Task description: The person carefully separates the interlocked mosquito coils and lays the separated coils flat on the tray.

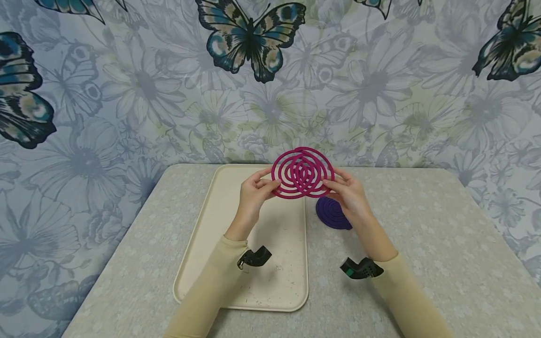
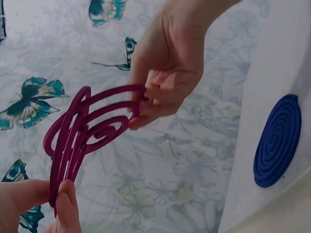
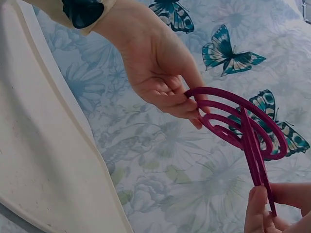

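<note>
Above the table, a magenta spiral (image 1: 302, 172) of thin round strands is held up between both hands. Its coils overlap in the middle like two interlaced sets of rings. At its left edge my left hand (image 1: 253, 195) pinches the outer strands between thumb and fingers. The right hand (image 1: 349, 193) grips the opposite edge, thumb in front. Seen from the left wrist, the spiral (image 2: 73, 131) splays into two tilted layers. A flat dark blue spiral (image 1: 331, 213), tightly wound, lies on the table below the right hand, which hides part of it.
A cream rectangular tray (image 1: 270, 286) lies under the left arm, with small dark specks near its front. The blue spiral is just past its right edge. The table (image 1: 422, 211) has a pale patterned cover and meets a butterfly-print wall covering (image 1: 274, 117) at the back.
</note>
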